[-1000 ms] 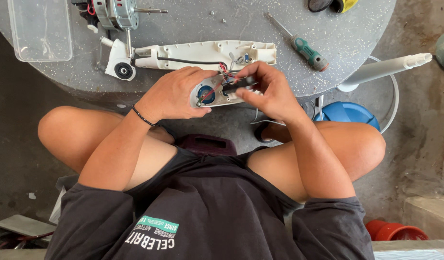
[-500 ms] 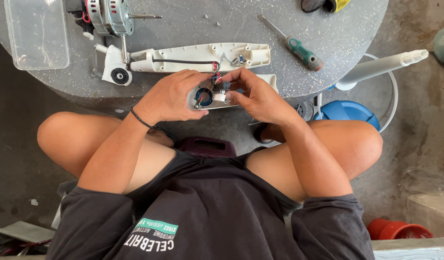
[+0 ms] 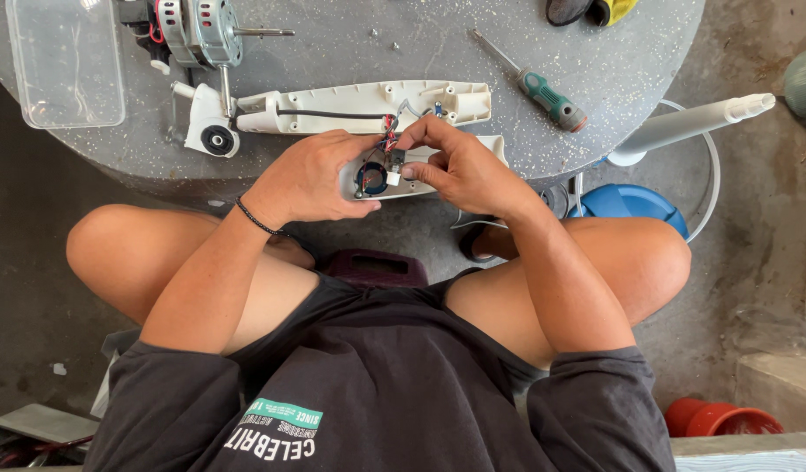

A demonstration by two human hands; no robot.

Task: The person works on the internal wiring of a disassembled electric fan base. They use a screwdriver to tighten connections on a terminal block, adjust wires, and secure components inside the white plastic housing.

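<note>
My left hand [image 3: 311, 179] grips a white plastic housing piece [image 3: 381, 182] with a round dark part and coloured wires, held at the near edge of the grey round table [image 3: 420, 52]. My right hand [image 3: 460, 166] pinches a small component on the same piece with thumb and fingers. Just beyond the hands lies a long white plastic housing half [image 3: 368, 105] with a black cable, joined at its left end to a white swivel bracket [image 3: 212, 131]. A fan motor [image 3: 202, 31] with a metal shaft rests at the far left of the table.
A clear plastic box [image 3: 66, 61] stands on the table's left. A green-handled screwdriver [image 3: 543, 83] lies to the right of the housing. A white pole [image 3: 691, 131] and blue fan base [image 3: 635, 205] sit right of my knee. Orange pots [image 3: 722, 418] stand at the lower right.
The view has shifted slightly. My right hand has moved from gripping the piece's right side to pinching a small part near the wires; my left hand keeps its grip.
</note>
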